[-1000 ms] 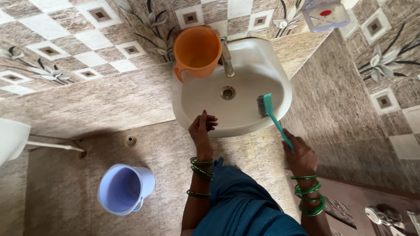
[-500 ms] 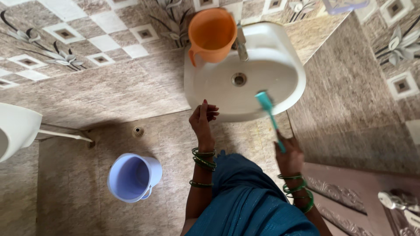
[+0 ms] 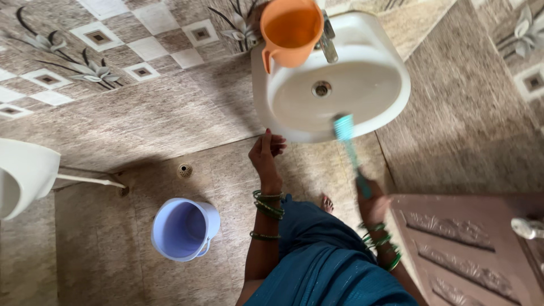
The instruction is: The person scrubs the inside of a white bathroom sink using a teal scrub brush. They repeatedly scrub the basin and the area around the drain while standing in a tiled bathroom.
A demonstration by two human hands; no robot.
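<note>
Brown patterned tiles cover the bathroom wall and floor [image 3: 113, 266], and a carved brown door [image 3: 470, 249] stands at the lower right. A white ceramic wall-mounted washbasin [image 3: 391, 107] hangs at the upper centre, with a metal tap [image 3: 328, 42] at its back and a drain [image 3: 321, 88] in the bowl. An orange plastic mug with a handle [image 3: 289, 28] rests on the basin's left rear edge.

Compared with the view half a second earlier, the teal long-handled scrubbing brush [image 3: 347, 141] has moved from inside the right part of the bowl to the front rim; its head now lies at the near edge and appears blurred. The right hand [image 3: 371, 204] is closed around the lower end of the brush handle. The left hand [image 3: 267, 152] has shifted slightly clear of the basin; it now sits just below the front rim, fingers loosely curled, holding nothing. Contact with the rim cannot be confirmed.

Judgement: the scrubbing stroke has reached the front edge of the bowl, so work on the rim is in progress.

A lavender plastic bucket [image 3: 184, 229] stands on the floor to the left, well apart from both hands. A white ceramic fixture [image 3: 22, 175] shows at the left edge.
</note>
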